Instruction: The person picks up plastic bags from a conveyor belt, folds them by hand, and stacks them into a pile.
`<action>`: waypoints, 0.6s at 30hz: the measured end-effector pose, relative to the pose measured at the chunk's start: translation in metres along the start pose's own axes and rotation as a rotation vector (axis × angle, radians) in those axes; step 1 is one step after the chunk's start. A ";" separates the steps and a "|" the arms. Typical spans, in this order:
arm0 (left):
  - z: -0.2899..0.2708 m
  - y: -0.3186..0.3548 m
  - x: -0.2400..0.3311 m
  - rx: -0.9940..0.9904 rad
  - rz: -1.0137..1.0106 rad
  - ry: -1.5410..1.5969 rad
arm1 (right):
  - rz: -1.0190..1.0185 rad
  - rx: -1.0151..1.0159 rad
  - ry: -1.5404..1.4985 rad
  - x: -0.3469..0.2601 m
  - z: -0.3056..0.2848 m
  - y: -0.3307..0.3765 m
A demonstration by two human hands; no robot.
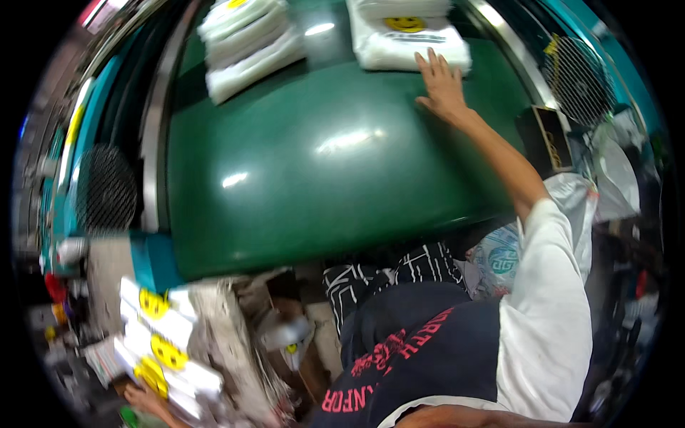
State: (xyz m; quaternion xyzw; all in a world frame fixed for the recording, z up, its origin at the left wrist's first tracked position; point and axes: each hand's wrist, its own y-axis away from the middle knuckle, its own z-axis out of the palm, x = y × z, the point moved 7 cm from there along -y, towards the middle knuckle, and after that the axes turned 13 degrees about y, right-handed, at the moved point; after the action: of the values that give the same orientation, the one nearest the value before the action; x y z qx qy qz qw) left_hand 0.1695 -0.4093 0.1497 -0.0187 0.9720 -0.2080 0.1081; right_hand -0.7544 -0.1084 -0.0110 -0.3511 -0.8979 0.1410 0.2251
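My right hand (442, 85) reaches far across the green belt surface (314, 157). Its fingers are spread and flat, and the fingertips touch the near edge of a stack of white plastic bags with a yellow smiley face (410, 39). It grips nothing. My left hand (146, 401) is down at the lower left, below the belt's edge. It grips the bottom of a stack of white bag bundles with yellow faces (160, 339); the view there is blurred.
Another pile of white bag bundles (250, 43) lies at the far left of the belt. Round mesh guards sit on the left (105, 189) and right (579, 85). Crumpled plastic and sacks (235, 342) crowd the floor below.
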 end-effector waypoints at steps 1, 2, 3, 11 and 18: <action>-0.023 0.016 0.049 0.462 0.108 -0.068 | 0.049 -0.052 0.093 0.023 0.013 -0.006; -0.021 0.015 0.090 0.455 0.264 0.250 | 0.076 -0.090 0.157 0.036 0.025 -0.020; -0.024 0.018 0.145 0.417 0.368 0.464 | 0.100 -0.129 0.216 0.047 0.040 -0.032; -0.061 0.165 0.529 -0.351 1.005 1.209 | -0.349 -0.206 -0.023 -0.017 0.062 -0.043; -0.032 0.240 0.579 -0.624 1.286 1.028 | -0.585 -0.603 -0.632 -0.050 -0.098 0.152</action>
State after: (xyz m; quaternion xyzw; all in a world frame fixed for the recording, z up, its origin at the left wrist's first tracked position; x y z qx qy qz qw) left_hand -0.4005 -0.2249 -0.0372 0.5994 0.7351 0.1857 -0.2568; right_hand -0.5860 -0.0252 -0.0045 -0.0750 -0.9832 -0.0934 -0.1380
